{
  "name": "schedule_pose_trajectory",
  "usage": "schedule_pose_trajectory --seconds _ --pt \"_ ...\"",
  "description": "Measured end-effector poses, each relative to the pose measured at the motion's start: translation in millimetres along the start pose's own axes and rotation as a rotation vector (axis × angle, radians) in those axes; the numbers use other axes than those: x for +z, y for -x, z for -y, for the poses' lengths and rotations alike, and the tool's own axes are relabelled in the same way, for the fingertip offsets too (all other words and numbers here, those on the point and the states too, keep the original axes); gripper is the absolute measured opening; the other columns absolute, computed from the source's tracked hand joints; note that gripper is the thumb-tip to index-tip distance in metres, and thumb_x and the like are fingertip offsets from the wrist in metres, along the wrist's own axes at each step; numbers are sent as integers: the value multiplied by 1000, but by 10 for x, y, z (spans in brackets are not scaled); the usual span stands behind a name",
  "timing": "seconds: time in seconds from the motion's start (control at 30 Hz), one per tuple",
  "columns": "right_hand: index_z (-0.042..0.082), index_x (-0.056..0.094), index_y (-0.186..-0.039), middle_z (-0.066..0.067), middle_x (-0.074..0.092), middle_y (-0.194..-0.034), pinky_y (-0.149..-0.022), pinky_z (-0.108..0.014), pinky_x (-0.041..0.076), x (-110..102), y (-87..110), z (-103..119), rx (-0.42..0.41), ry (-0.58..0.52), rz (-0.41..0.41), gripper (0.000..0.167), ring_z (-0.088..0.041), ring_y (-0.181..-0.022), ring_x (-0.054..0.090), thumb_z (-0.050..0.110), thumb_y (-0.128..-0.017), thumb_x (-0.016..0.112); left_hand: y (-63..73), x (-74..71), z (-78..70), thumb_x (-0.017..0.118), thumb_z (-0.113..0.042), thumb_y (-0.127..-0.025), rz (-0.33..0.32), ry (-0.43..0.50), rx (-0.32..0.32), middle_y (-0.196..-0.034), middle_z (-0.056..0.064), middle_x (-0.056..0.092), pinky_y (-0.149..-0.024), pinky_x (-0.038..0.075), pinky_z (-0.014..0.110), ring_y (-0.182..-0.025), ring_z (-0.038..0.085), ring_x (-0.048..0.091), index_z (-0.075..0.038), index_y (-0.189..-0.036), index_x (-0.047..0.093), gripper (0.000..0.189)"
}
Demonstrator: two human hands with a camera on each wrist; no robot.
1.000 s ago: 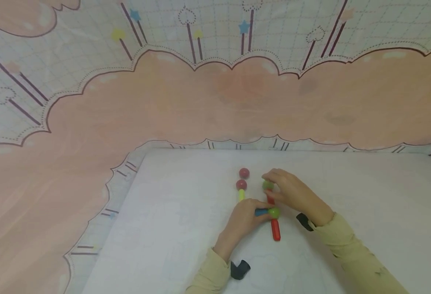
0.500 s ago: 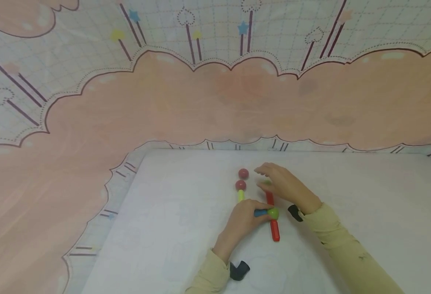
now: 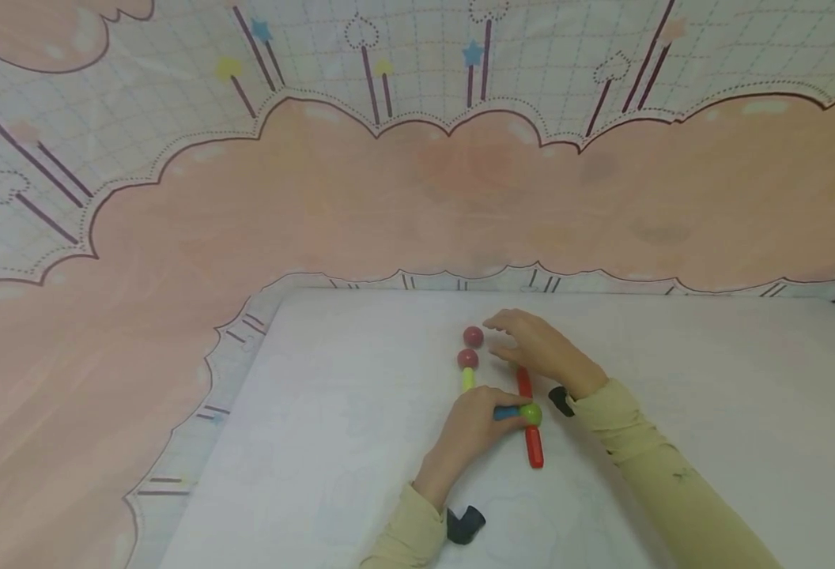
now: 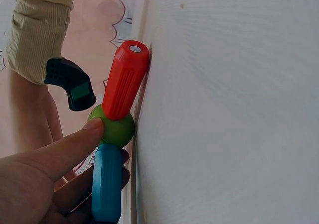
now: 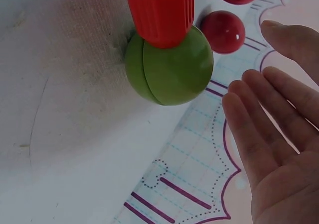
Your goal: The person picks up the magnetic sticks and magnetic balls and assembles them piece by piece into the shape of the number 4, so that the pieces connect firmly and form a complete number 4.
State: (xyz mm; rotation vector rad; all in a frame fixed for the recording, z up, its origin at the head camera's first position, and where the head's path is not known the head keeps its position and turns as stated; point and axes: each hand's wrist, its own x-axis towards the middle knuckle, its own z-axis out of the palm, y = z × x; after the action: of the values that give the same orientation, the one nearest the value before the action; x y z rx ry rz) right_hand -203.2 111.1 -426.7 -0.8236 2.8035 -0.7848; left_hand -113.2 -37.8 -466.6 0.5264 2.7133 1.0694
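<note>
My left hand (image 3: pixel 469 423) pinches a green ball (image 4: pixel 119 129), thumb on one side. A blue magnetic rod (image 4: pixel 107 184) runs from that ball back along the fingers. One red rod (image 3: pixel 534 447) points toward me from the ball, and a second red rod (image 3: pixel 524 383) leads away from it to another green ball (image 5: pixel 172 67), hidden by the right hand in the head view. My right hand (image 3: pixel 538 348) is empty with fingers extended, beside the far green ball and near a loose red ball (image 3: pixel 473 337). Another red ball (image 3: pixel 468 359) caps a yellow rod (image 3: pixel 468 378), partly behind my left hand.
The pieces lie on a white tabletop (image 3: pixel 709 411). Beyond its far edge hangs a pink and white patterned cloth (image 3: pixel 389 197). A black wrist device (image 3: pixel 466 525) sits by the left sleeve, and another (image 3: pixel 561 401) by the right.
My right hand has let go of the far green ball and moved left and away from me, toward the red balls. The left hand keeps its pinch in place.
</note>
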Motion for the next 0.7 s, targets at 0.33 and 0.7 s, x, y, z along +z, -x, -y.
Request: schedule_pose_trajectory --seconds 0.33,0.7 --pt "3 60 -132 -14 62 -132 -107 -48 46 54 -133 8 -17 -15 1 43 -31 -127 55 17 -93 71 6 8 6 75 -36 -87 0 12 -18 -104 -15 75 -83 50 17 -87 0 58 -26 -115 76 30" --pt "1 61 -130 -14 63 -131 -107 -46 46 83 -227 3 -49 -30 26 40 -30 -125 56 15 -94 69 0 8 4 76 -35 -86 1 7 -15 -105 -14 75 -84 51 18 -89 0 61 -25 -115 76 30"
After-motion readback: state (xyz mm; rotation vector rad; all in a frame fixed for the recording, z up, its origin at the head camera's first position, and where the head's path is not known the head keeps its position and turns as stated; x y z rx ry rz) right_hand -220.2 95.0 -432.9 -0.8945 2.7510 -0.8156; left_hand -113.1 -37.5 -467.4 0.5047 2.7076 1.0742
